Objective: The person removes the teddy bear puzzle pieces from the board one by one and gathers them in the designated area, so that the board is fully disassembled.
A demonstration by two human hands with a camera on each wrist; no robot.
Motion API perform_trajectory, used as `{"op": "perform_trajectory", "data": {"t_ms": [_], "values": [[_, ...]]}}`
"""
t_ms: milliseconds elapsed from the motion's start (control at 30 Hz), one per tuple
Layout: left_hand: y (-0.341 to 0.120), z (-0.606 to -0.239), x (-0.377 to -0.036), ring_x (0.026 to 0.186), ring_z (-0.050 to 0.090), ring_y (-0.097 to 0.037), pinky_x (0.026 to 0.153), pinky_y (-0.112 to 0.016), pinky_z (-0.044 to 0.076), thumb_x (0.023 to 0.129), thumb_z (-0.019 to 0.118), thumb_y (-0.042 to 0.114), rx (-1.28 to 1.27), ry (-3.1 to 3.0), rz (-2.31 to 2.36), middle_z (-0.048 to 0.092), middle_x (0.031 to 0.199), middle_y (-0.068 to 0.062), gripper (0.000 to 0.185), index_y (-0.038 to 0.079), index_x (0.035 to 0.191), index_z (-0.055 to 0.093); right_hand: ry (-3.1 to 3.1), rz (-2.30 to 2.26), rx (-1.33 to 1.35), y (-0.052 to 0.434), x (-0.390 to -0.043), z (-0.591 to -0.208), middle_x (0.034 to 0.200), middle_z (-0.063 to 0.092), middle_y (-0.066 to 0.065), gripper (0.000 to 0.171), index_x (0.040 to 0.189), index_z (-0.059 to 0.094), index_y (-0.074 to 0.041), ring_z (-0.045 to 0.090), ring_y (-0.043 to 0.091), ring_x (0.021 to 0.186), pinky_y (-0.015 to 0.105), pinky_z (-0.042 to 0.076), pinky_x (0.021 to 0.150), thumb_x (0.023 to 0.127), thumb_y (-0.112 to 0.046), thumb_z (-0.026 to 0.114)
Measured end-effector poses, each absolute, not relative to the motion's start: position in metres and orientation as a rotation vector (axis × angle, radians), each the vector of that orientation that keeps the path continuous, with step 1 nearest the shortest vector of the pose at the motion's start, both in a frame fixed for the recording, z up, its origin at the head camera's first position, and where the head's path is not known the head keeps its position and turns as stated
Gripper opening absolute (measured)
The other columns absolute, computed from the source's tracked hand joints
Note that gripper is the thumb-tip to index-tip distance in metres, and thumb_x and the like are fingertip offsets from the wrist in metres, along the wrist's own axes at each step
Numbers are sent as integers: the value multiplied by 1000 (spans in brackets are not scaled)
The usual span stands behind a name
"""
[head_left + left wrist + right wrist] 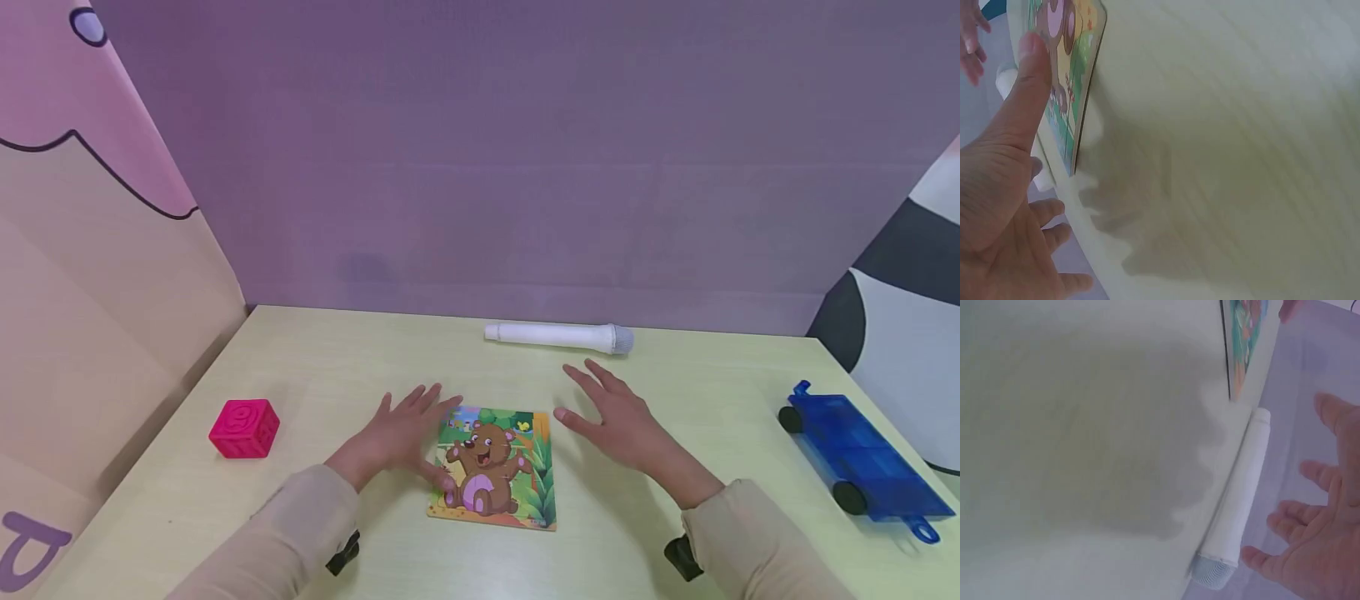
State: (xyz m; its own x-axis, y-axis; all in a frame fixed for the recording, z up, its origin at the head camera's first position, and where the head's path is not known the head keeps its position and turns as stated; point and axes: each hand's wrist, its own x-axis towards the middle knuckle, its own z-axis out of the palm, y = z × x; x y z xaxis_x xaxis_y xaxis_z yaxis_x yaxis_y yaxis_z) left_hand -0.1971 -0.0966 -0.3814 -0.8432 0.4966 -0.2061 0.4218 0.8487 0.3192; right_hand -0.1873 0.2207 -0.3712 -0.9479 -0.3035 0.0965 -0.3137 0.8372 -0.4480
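Note:
A square bear puzzle (pixel 486 471) lies flat on the table, its picture a brown bear among green plants. At its left edge is my left hand (pixel 401 437), fingers spread, with the thumb overlapping the puzzle's lower left in the head view. In the left wrist view the thumb (pixel 1022 94) crosses in front of the puzzle (pixel 1079 69), and the palm holds nothing. My right hand (pixel 618 421) hovers to the right of the puzzle, fingers extended and apart, gripping nothing. Its shadow falls on the table in the right wrist view.
A white toy microphone (pixel 555 336) lies along the table's back edge, beyond my right hand. On the left sits a pink block (pixel 245 428). A blue wheeled toy cart (pixel 866 458) stands at the right edge. A purple partition (pixel 525 167) rises behind the table (pixel 345 350).

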Motion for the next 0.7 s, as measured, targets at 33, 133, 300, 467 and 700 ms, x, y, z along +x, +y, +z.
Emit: {"op": "perform_trajectory", "data": {"t_ms": [33, 133, 300, 467, 700], "values": [[-96, -382, -196, 154, 15, -39, 117, -70, 10, 68, 91, 53, 697, 2736, 383, 20, 166, -20, 116, 15, 160, 31, -2990, 740, 512, 219, -187, -372, 161, 29, 26, 71, 156, 39, -10, 28, 54, 144, 79, 26, 104, 100, -46, 61], [-96, -381, -194, 153, 16, -39, 117, -70, 11, 66, 92, 53, 700, 2730, 375, 22, 166, -20, 117, 16, 159, 34, -2981, 753, 550, 216, -186, -375, 158, 36, 25, 70, 153, 46, -11, 33, 52, 142, 78, 30, 102, 96, -46, 67], [-96, -380, -191, 153, 18, -39, 117, -69, 11, 65, 93, 53, 681, 2730, 367, 24, 165, -19, 116, 15, 158, 36, -2969, 813, 613, 212, -186, -380, 147, 49, 23, 67, 147, 54, -9, 43, 49, 135, 73, 35, 102, 91, -41, 75], [-97, -381, -186, 153, 19, -38, 117, -69, 10, 64, 93, 53, 655, 2727, 379, 25, 165, -20, 118, 14, 158, 36, -2997, 822, 628, 205, -186, -385, 134, 59, 18, 60, 139, 62, -8, 52, 44, 126, 66, 40, 100, 89, -37, 79], [-97, -384, -183, 153, 20, -38, 118, -68, 11, 61, 95, 51, 656, 2746, 353, 26, 165, -16, 119, 17, 159, 36, -3067, 677, 614, 196, -188, -392, 117, 66, 11, 54, 126, 70, -8, 59, 38, 113, 61, 47, 92, 81, -33, 86]]}}
